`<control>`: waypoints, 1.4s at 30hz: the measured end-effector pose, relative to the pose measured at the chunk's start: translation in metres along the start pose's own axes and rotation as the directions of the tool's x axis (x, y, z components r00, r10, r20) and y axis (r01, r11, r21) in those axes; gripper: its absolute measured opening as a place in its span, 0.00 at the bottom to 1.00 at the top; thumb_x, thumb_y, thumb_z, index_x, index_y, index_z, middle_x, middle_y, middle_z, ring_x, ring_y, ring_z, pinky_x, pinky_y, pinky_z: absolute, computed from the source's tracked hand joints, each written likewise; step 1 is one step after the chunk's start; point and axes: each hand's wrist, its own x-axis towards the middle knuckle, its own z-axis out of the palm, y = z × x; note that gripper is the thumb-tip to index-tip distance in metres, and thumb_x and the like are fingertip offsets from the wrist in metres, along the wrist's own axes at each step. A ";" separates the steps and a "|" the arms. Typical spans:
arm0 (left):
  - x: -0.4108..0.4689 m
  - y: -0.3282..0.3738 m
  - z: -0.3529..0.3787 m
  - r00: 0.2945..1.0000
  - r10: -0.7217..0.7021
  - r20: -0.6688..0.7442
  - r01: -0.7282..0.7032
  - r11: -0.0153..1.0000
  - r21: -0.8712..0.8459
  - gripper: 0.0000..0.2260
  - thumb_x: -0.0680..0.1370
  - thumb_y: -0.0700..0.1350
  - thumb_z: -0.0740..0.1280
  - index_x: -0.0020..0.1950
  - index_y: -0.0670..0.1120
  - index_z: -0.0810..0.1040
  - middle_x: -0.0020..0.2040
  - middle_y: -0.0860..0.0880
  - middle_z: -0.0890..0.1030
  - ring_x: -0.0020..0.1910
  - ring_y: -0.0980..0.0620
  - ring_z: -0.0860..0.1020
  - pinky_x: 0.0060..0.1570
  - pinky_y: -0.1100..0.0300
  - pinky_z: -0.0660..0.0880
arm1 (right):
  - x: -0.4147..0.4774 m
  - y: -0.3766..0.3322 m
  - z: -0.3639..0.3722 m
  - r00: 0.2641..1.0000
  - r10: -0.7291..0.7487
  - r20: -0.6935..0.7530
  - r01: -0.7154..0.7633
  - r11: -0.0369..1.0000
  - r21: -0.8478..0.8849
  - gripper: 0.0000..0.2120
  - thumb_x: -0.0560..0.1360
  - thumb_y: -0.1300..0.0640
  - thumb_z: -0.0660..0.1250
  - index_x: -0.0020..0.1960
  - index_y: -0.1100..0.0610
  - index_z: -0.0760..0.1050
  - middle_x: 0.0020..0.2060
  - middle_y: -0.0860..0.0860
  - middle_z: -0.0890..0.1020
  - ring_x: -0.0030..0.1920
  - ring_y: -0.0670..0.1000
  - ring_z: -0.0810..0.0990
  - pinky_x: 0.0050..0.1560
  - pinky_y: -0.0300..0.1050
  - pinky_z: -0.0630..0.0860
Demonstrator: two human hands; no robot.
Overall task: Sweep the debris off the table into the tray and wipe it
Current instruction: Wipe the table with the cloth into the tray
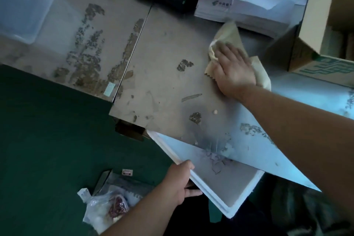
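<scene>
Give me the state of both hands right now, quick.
Left hand: grips the rim of the white tray, which is held under the table edge.
Right hand: open, flat, pressing the tan cloth on the table.

The tray (235, 186) has its far side hidden under the bench (162, 53) edge. Beyond the tray, the right hand (234, 69) covers most of the cloth (229, 32), both smeared by blur. A pale crumb (215, 111) just beyond the tray is too small to identify. Right of the tray, the cardboard box (314, 15) runs off the frame.
</scene>
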 end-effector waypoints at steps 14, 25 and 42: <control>-0.018 -0.015 0.018 0.999 0.031 -0.009 -0.031 0.999 -0.024 0.06 0.82 0.44 0.63 0.52 0.42 0.75 0.47 0.41 0.81 0.52 0.38 0.84 0.51 0.41 0.83 | -0.181 -0.043 0.046 0.870 -0.444 0.212 0.419 0.895 0.155 0.23 0.84 0.47 0.52 0.78 0.45 0.66 0.80 0.41 0.60 0.81 0.43 0.51 0.80 0.48 0.46; -0.030 -0.039 0.036 0.999 -0.044 0.005 0.044 0.994 -0.103 0.09 0.82 0.46 0.64 0.54 0.40 0.75 0.52 0.37 0.79 0.57 0.34 0.81 0.44 0.41 0.83 | -0.248 -0.003 -0.020 0.689 0.623 0.369 -0.441 -0.043 0.897 0.19 0.76 0.42 0.61 0.36 0.54 0.79 0.33 0.50 0.80 0.40 0.51 0.79 0.42 0.47 0.75; -0.025 -0.036 0.032 0.998 -0.064 0.023 0.066 0.991 -0.112 0.07 0.81 0.41 0.65 0.53 0.39 0.71 0.49 0.37 0.76 0.52 0.34 0.80 0.54 0.35 0.81 | -0.272 0.093 -0.046 0.639 0.728 -0.250 -0.583 0.670 0.460 0.24 0.83 0.42 0.51 0.70 0.50 0.75 0.71 0.52 0.69 0.71 0.53 0.65 0.75 0.51 0.58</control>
